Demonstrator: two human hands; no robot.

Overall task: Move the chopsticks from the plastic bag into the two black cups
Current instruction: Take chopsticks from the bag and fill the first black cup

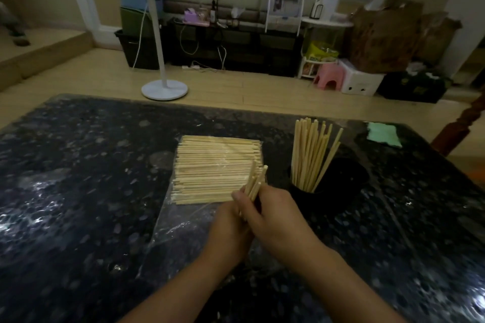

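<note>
**Both hands on a small bundle of chopsticks beside the bag**

The left hand (231, 228) and right hand (273, 215) meet over the near edge of the plastic bag (183, 220), fingers curled together round a small bundle of chopsticks (256, 181). Its long axis runs away from the person and slightly to the right, the squared tips fanning up past the knuckles.

In the clear, crinkled bag the main stack of chopsticks (215, 168) lies flat, pale bamboo sticks running left to right.

To the right stands a black cup (307, 194), round and matte, holding upright chopsticks (311, 152) that splay outward. A second cup (343, 178) seems to sit just behind it, though the dark view blurs its outline.

The table (78, 191) is glossy, dark and speckled.
</note>
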